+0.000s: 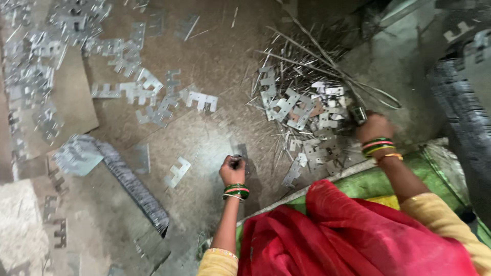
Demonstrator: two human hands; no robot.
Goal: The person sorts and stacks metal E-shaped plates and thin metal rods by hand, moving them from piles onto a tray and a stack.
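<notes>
Gathering step — your left hand [231, 170] is closed on a dark small piece, your right hand [373, 127] fisted in the pile of metal brackets [307, 120]; next, lift cleanly.

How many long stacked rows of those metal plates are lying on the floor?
1: a long stacked row lies left of the left hand. The heap by the right hand is loose plates and may hide more.

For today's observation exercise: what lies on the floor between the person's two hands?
In the head view, between the left hand and right hand lie scattered notched metal plates and thin metal rods.
</notes>
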